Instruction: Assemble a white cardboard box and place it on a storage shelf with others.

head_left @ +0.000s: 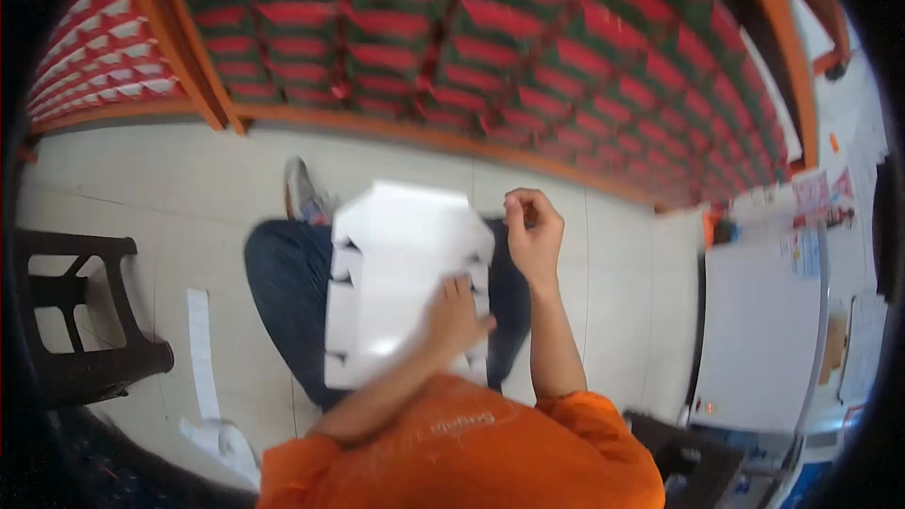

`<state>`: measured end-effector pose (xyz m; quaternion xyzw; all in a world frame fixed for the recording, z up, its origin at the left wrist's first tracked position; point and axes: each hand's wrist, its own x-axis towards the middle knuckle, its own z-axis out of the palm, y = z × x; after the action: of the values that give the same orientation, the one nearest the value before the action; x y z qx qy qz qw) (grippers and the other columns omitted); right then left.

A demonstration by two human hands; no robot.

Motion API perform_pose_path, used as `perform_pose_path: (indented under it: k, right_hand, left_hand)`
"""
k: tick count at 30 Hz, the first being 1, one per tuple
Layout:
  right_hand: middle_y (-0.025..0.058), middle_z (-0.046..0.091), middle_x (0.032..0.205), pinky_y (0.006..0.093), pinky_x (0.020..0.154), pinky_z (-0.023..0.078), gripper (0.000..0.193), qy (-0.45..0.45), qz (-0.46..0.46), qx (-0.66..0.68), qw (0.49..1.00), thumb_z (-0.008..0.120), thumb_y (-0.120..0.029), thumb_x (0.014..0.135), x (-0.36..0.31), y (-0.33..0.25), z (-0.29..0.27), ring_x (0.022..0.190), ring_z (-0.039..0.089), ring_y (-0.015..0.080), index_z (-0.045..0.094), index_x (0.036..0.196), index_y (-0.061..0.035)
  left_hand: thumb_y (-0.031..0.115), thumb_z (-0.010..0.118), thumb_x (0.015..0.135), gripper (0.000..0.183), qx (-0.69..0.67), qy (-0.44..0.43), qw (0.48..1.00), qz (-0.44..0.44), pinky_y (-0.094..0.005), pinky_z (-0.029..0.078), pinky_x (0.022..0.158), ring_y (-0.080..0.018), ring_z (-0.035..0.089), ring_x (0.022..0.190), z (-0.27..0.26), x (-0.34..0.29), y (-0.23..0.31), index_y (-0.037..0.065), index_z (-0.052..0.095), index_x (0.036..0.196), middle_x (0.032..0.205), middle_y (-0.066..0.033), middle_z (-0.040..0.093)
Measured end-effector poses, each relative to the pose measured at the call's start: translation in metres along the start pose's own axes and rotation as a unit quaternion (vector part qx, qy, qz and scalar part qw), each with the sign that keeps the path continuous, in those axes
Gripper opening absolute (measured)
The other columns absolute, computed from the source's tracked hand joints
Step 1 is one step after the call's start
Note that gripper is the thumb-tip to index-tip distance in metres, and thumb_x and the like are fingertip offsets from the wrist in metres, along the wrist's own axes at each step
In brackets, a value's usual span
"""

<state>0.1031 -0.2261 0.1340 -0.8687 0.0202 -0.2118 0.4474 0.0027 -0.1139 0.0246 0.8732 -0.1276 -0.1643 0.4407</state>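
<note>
A flat white cardboard box blank (391, 269) with notched, partly folded sides lies across my lap. My left hand (457, 319) reaches over to its right half and rests on the sheet, fingers stretched out and slightly blurred. To the right of the blank, my right hand (534, 231) is raised clear of it. Its fingers are curled, with thumb and fingertips together; whatever is between them, if anything, is too small to make out.
A long white paper strip (201, 349) trails on the floor at left into a loose coil. Beside it stands a dark plastic stool (123, 292). Ahead, wooden-framed racks (443, 137) hold rows of red and green pieces. A white cabinet-like box (759, 335) stands at right.
</note>
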Motion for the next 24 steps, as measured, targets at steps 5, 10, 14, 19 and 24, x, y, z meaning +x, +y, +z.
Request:
perform_pose_path:
  k: [5, 10, 14, 19, 24]
  right_hand:
    - [0.0067, 0.066, 0.073, 0.0249, 0.058, 0.045, 0.012, -0.003, 0.176, 0.043, 0.983, 0.065, -0.01, 0.092, -0.11, 0.063, -0.05, 0.061, 0.057, 0.0103, 0.067, 0.093, 0.0013]
    - [0.0064, 0.066, 0.074, 0.0247, 0.058, 0.044, 0.014, -0.015, 0.249, 0.055, 0.967, 0.066, -0.012, 0.092, -0.157, 0.07, -0.052, 0.064, 0.056, 0.0098, 0.067, 0.095, 0.0021]
    - [0.0118, 0.067, 0.092, 0.0261, 0.061, 0.047, 0.016, 0.028, 0.128, 0.19, 0.973, 0.074, -0.008, 0.084, -0.157, 0.031, -0.06, 0.069, 0.059, 0.0117, 0.067, 0.094, 0.0019]
    - [0.0152, 0.065, 0.106, 0.0289, 0.064, 0.054, 0.034, -0.119, -0.199, 0.108, 0.967, 0.083, -0.005, 0.066, -0.14, -0.029, -0.068, 0.077, 0.066, 0.0196, 0.07, 0.097, 0.0003]
    - [0.0155, 0.066, 0.106, 0.0273, 0.063, 0.056, 0.027, -0.052, -0.164, -0.05, 0.984, 0.079, -0.002, 0.072, -0.109, -0.042, -0.056, 0.077, 0.069, 0.0216, 0.071, 0.097, 0.0044]
  left_hand:
    - [0.025, 0.075, 0.081, 0.046, -0.234, -0.042, 0.969, -0.07, -0.0376, 0.055, 0.076, -0.0315, 0.07, 0.086, -0.035, -0.016, -0.017, -0.007, 0.063, 0.111, 0.098, -0.0235, 0.069]
    - [0.016, 0.063, 0.093, 0.024, -0.312, -0.176, 0.924, -0.13, -0.0261, 0.055, 0.065, -0.0145, 0.063, 0.069, -0.054, -0.02, -0.031, -0.008, 0.067, 0.098, 0.079, -0.0068, 0.065]
    - [0.012, 0.056, 0.097, 0.029, -0.467, 0.091, 0.815, -0.331, -0.0257, 0.056, 0.061, -0.0152, 0.063, 0.065, -0.075, -0.022, 0.009, -0.006, 0.059, 0.12, 0.087, -0.0076, 0.066]
    - [0.008, 0.051, 0.099, 0.033, -0.549, 0.043, 0.834, -0.048, -0.0259, 0.058, 0.063, -0.0156, 0.067, 0.078, -0.12, -0.03, 0.055, -0.005, 0.042, 0.128, 0.099, -0.0102, 0.064]
    - [-0.004, 0.06, 0.09, 0.038, -0.245, 0.127, 0.949, 0.154, -0.0304, 0.059, 0.068, -0.0215, 0.071, 0.084, -0.109, -0.03, 0.061, -0.005, 0.039, 0.121, 0.1, -0.0162, 0.067]
